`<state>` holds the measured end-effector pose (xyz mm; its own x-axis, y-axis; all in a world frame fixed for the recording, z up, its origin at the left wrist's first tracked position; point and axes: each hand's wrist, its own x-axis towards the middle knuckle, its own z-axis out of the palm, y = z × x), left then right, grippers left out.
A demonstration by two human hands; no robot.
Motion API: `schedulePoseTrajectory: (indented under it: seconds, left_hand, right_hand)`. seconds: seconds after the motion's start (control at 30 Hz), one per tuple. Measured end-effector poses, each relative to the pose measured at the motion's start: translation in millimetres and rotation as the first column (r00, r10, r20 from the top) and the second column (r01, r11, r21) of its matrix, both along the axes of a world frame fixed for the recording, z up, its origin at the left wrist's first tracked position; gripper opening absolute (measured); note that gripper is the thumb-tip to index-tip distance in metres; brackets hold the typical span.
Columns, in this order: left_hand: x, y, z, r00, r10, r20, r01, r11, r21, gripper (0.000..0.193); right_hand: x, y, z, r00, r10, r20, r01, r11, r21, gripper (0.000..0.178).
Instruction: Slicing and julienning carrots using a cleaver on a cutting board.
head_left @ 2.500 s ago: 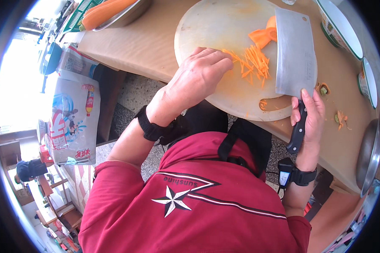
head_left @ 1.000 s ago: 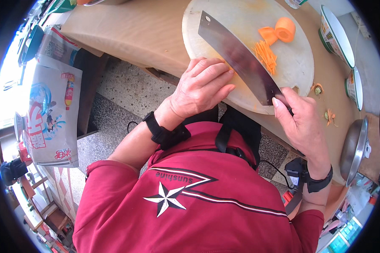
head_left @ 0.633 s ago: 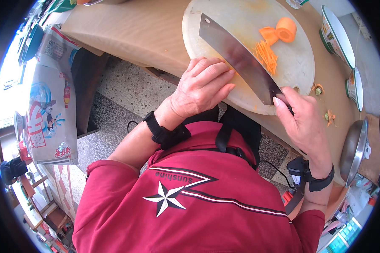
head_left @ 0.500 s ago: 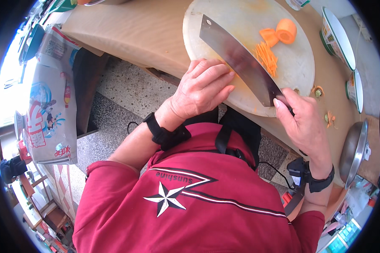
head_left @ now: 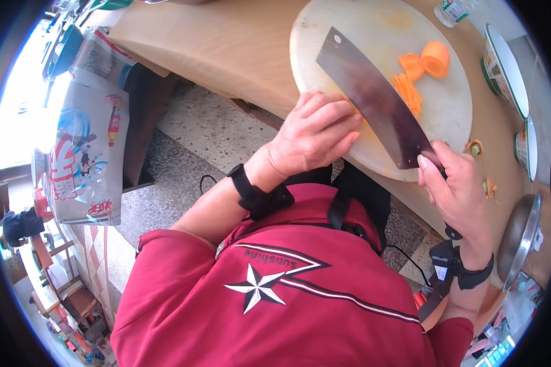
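Mid-cutting: your right hand (head_left: 456, 189) has its grip clamped on the cleaver (head_left: 373, 101), blade flat across the round board (head_left: 324, 37). Left hand (head_left: 312, 131) rests open at the board's near edge. Carrot pieces (head_left: 419, 67) lie beyond the blade; gathering them looks next.

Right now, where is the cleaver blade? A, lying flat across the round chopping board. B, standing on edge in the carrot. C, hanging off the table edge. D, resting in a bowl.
A: the cleaver lies flat across the round chopping board, its handle in the right hand, carrot pieces beside it.
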<state>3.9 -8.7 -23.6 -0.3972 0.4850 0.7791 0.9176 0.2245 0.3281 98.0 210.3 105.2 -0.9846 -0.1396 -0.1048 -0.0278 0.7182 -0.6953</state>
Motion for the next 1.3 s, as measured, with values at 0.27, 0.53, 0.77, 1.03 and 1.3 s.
schedulePoseTrajectory:
  seconds: [0.27, 0.53, 0.77, 1.03, 1.3]
  left_hand:
    - [-1, 0, -2, 1.000, 0.015, -0.003, -0.015, 1.000, 0.007, 0.024]
    - [0, 0, 0, 1.000, 0.016, -0.005, -0.016, 1.000, 0.001, 0.024]
    - [2, 0, 1, 1.000, 0.020, -0.006, -0.020, 1.000, -0.021, 0.025]
    - [1, 0, 0, 1.000, 0.014, -0.009, -0.014, 1.000, -0.013, 0.026]
    - [1, 0, 0, 1.000, 0.019, -0.007, -0.019, 1.000, -0.007, 0.026]
  right_hand:
    - [-5, 4, -2, 0.995, -0.027, 0.095, 0.032, 0.998, -0.059, 0.024]
    - [-17, -8, -2, 0.995, -0.041, 0.095, 0.051, 0.994, -0.101, 0.023]
    - [-26, -13, -1, 0.989, -0.051, 0.141, 0.059, 0.997, -0.052, 0.022]
    - [-48, -23, -15, 0.998, 0.055, -0.043, -0.055, 0.998, -0.008, 0.026]
    - [-59, -27, -26, 0.992, -0.077, -0.098, 0.070, 0.995, -0.073, 0.024]
